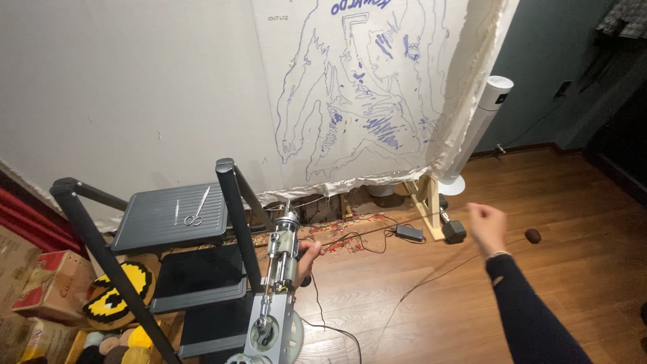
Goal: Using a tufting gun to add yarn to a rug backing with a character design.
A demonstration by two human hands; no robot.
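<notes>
Within left hand (309,255) — tufting gun (280,283), upright.

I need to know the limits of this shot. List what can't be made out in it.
- Head view: most of the left hand is hidden behind the metal tool it grips.
- The tool's lower end is cut off by the bottom edge.
- The right hand is motion-blurred; its fingers cannot be told apart.
- The dark lump on the floor is too small to identify.

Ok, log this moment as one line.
left hand: gripping tufting gun | right hand: raised, empty | scissors: on step ladder
</notes>
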